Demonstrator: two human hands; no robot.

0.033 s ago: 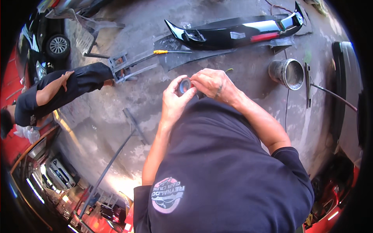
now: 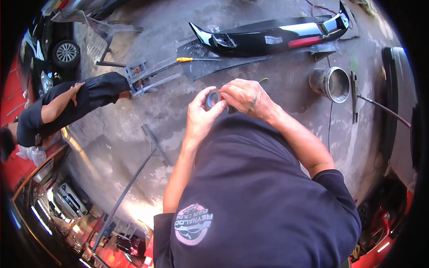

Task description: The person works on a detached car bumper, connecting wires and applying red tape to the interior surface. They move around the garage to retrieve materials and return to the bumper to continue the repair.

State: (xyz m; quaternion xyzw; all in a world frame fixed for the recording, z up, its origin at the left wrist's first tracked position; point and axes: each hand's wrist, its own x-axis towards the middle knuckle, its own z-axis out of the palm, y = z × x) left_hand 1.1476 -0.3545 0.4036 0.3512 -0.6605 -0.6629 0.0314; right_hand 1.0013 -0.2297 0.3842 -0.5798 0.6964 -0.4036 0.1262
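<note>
A small roll of tape [image 2: 208, 100] with a bluish-grey ring is held up in front of my body. My left hand [image 2: 201, 117] grips it, thumb on the near side and fingers curled around the far side. Against the roll's right edge, the fingertips of my right hand [image 2: 245, 97] are pinched together. Whatever lies between those fingertips is hidden. Below both hands is my dark shirt [image 2: 259, 178].
On the floor ahead, a glossy black car bumper [image 2: 277, 38] lies on dark sheeting. An orange-handled screwdriver [image 2: 185, 59] rests left of it. A metal bucket [image 2: 337, 85] stands at right. A person [image 2: 58, 105] bends over at left, near a metal stand [image 2: 138, 73].
</note>
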